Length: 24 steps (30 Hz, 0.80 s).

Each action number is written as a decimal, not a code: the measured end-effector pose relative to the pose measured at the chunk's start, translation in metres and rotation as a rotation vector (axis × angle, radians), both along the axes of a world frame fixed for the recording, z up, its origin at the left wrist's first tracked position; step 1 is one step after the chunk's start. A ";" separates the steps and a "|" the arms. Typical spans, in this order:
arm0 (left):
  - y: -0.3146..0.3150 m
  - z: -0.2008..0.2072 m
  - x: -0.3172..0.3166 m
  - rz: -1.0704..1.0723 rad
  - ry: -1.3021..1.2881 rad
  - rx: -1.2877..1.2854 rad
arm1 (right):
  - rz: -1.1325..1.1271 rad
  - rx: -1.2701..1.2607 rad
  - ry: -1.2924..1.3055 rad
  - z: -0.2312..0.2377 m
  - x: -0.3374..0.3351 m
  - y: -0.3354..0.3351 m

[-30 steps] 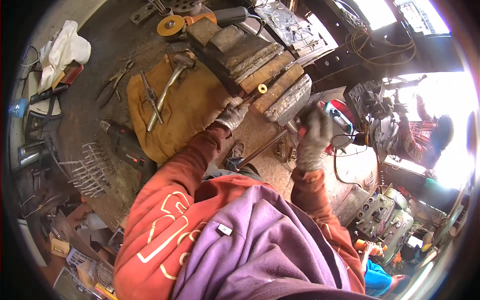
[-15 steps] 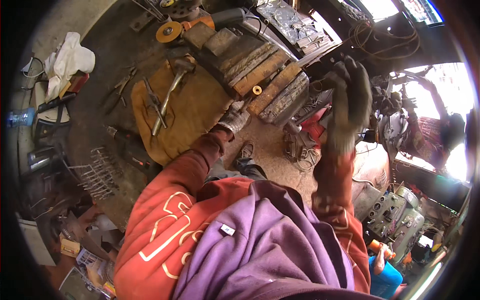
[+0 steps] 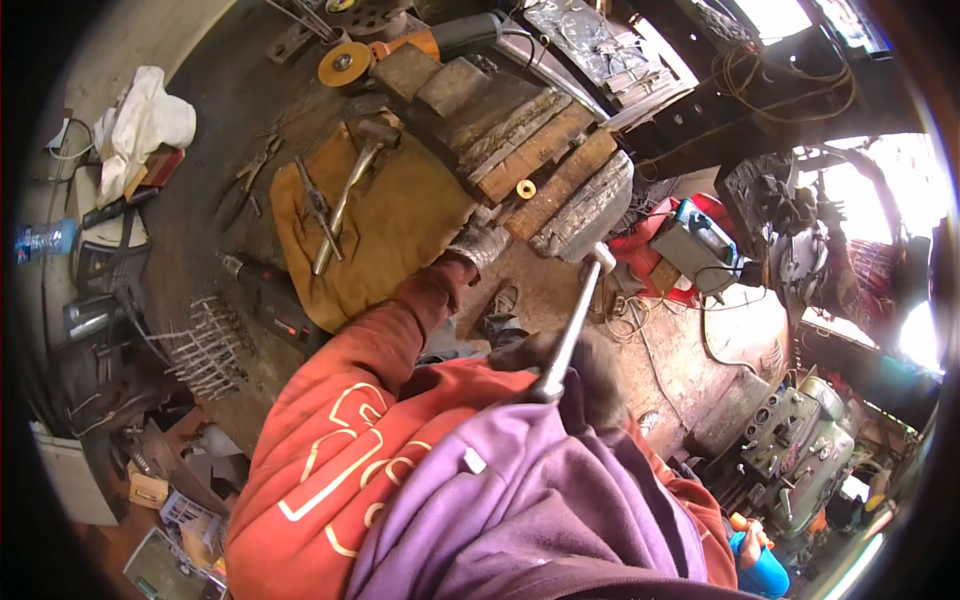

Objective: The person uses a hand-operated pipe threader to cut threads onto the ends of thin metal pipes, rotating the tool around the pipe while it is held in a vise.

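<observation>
A heavy bench vise stands ahead of me, with a small brass-coloured ring showing between its thick jaws. My left hand, in a grey glove, is closed just below the near-left jaw; what its fingers hold is hidden. From the vise's front, a shiny steel vise handle with knobbed ends slants toward my chest. Beside its lower part is my right hand in a dark glove, smeared by motion. Whether its fingers grip the handle does not show.
Left of the vise, a hammer and a tap wrench lie on a tan leather sheet. An angle grinder rests behind. A drill lies nearer me. Right stand a grey-blue box and a green machine; cords cross the floor.
My right hand has come down from the raised spot right of the vise to near my chest. The vise handle now points toward me. My left hand stays by the jaw.
</observation>
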<state>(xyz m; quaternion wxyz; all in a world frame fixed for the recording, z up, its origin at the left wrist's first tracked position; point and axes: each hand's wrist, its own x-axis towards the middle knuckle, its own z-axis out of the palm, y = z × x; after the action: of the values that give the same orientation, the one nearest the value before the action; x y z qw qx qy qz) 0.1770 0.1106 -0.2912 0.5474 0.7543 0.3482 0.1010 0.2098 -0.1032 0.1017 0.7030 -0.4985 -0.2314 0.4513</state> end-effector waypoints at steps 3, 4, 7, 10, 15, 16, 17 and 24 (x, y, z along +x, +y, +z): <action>0.000 -0.006 0.007 -0.005 0.033 0.036 | 0.005 0.072 -0.302 0.048 0.033 0.012; 0.002 -0.009 0.006 -0.004 0.050 0.041 | -0.046 0.090 -0.605 0.061 0.054 0.026; 0.006 -0.005 -0.003 0.145 -0.118 -0.293 | -0.365 0.069 -1.423 0.075 0.111 0.096; -0.004 0.082 0.025 0.148 -0.119 -0.323 | -0.459 -0.205 -1.732 0.016 0.208 0.110; 0.009 0.016 0.000 0.145 -0.038 0.033 | 0.218 -0.485 -2.193 0.054 0.235 0.140; 0.008 -0.015 -0.005 0.166 -0.062 0.129 | 0.117 -0.286 -2.160 0.083 0.241 0.145; 0.007 -0.040 -0.009 0.193 -0.098 0.241 | 0.014 -0.091 -2.120 0.111 0.249 0.146; 0.015 0.076 -0.018 0.165 0.033 0.051 | -0.150 0.655 -0.227 -0.047 0.308 0.106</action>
<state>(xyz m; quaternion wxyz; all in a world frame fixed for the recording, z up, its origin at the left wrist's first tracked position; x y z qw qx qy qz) 0.1592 0.1254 -0.2157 0.5121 0.7381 0.4156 0.1422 0.5174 0.0029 0.0548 0.8265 -0.3094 -0.4033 0.2418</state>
